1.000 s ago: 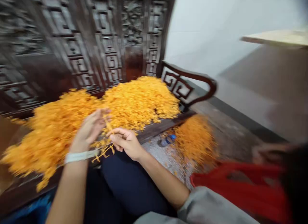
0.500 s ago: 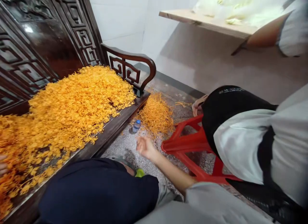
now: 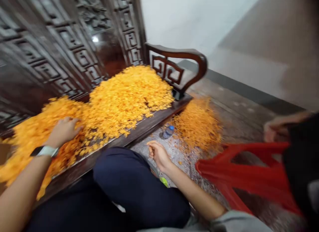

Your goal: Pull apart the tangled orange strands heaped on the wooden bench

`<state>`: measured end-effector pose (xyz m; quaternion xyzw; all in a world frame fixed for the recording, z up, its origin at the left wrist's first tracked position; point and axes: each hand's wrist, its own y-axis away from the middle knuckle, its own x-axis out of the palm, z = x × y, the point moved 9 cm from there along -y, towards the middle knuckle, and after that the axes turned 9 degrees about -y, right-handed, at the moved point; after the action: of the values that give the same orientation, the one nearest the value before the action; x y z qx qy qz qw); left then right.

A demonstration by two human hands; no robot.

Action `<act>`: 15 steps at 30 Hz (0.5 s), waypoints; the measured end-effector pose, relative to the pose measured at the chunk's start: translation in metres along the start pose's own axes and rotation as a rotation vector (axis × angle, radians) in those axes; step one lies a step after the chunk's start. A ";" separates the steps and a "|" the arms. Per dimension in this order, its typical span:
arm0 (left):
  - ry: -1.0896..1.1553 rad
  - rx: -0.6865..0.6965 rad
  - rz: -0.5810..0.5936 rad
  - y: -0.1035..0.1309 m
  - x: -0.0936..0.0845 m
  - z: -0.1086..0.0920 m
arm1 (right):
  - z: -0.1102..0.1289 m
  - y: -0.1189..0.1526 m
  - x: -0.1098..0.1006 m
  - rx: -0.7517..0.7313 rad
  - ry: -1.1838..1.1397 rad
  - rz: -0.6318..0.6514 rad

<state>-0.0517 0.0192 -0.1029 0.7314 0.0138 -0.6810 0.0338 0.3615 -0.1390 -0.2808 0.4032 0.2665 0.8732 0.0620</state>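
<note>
Across the dark wooden bench seat lies a large heap of small yellow-orange pieces (image 3: 129, 95) with thin, branching ends. My left hand (image 3: 63, 130), wearing a watch, rests on the more orange left part of that heap. Its fingers are slightly spread, and motion blurs them. Over the floor beside the bench front, my right hand (image 3: 159, 155) is closed with its fingers curled in. Whether anything small sits between its fingertips I cannot make out. A small bottle (image 3: 168, 132) with a blue cap stands on the floor just beyond that hand.
Thin orange strands (image 3: 199, 125) form a pile on the floor by the bench end. The carved bench armrest (image 3: 184, 56) rises behind it. At right is a red plastic stool (image 3: 244, 162) with another person's foot (image 3: 276, 127) behind it.
My view has swung left, so the bench sits further right in it and the wall board is out of frame. My left hand has come fully into view; my right hand's fingers have curled in.
</note>
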 end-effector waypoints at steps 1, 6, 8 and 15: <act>-0.193 0.028 -0.015 0.007 -0.001 0.004 | 0.001 0.003 0.007 -0.007 0.017 0.007; -0.437 -0.036 -0.067 0.045 0.012 0.043 | 0.045 0.023 0.075 -0.180 0.145 0.115; -0.412 -0.010 -0.061 0.050 0.018 0.049 | 0.072 0.030 0.126 -0.275 0.236 0.217; -0.272 -0.082 -0.027 0.016 0.006 0.082 | 0.037 0.002 0.321 -0.306 1.069 0.798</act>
<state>-0.1322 -0.0023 -0.1143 0.6303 0.0470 -0.7729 0.0561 0.1747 -0.0215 -0.0443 -0.0292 -0.0352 0.9362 -0.3484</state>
